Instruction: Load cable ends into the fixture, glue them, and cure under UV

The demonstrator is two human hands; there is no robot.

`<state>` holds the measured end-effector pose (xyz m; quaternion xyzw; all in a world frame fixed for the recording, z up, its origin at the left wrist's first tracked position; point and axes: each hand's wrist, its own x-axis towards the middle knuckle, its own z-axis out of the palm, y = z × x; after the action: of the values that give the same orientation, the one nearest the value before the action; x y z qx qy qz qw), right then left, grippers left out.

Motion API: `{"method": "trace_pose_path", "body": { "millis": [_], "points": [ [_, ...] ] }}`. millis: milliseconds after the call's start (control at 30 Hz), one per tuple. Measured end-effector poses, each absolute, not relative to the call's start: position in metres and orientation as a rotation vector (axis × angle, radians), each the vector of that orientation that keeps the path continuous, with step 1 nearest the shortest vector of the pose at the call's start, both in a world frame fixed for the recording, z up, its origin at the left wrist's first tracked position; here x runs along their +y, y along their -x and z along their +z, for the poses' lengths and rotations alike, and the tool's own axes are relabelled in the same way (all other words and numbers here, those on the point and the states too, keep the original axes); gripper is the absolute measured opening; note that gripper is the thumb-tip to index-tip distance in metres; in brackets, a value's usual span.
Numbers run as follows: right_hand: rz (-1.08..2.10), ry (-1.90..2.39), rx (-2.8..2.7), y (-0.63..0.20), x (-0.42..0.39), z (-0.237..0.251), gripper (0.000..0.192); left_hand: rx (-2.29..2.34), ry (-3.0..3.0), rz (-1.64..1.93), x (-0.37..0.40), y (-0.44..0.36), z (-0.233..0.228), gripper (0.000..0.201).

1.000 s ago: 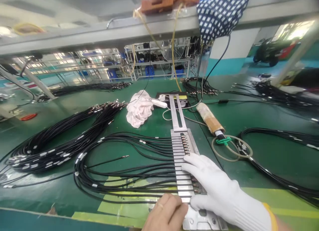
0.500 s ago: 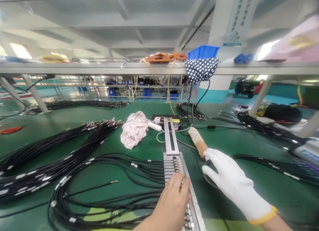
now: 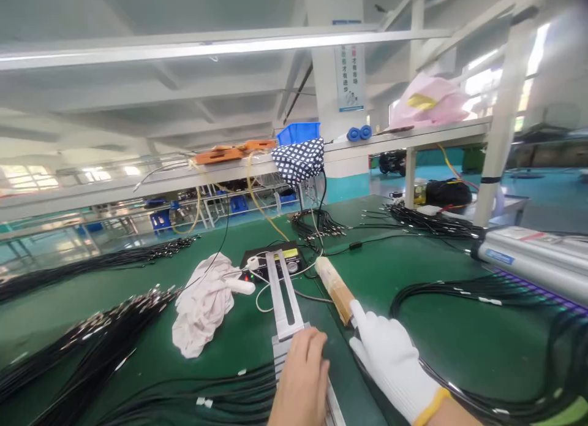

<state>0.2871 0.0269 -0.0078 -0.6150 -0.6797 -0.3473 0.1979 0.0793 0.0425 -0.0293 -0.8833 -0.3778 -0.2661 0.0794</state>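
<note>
Head view: bare left hand (image 3: 301,377) lies flat and open on the metal fixture (image 3: 285,303). Gloved right hand (image 3: 390,361), just right of the fixture, closes on the taped handle (image 3: 334,286); black cables (image 3: 92,346) left of it lie loose.

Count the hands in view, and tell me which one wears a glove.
2. The bare left hand rests on the metal fixture at bottom centre. The white-gloved right hand is beside it, fingertips at the tape-wrapped handle. No other person's hands show.
</note>
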Motion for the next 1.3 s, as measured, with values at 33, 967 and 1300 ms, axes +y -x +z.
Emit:
{"method": "trace_pose_path", "body": {
  "millis": [33, 967, 1300],
  "points": [
    [-0.999, 1.682, -1.864, -0.289, 0.028, -0.01, 0.051, -1.219, 2.597, -0.761, 0.054, -0.09, -0.021, 0.057],
    [-0.601, 2.028, -1.604, -0.329, 0.042, 0.014, 0.035, -1.023, 2.812, -0.345, 0.149, -0.21, 0.032, 0.041],
    [-0.964, 1.783, -1.462, -0.309, 0.031, 0.01, 0.024, -1.331, 2.753, -0.289, 0.132, -0.198, 0.06, 0.044]
  ]
}}
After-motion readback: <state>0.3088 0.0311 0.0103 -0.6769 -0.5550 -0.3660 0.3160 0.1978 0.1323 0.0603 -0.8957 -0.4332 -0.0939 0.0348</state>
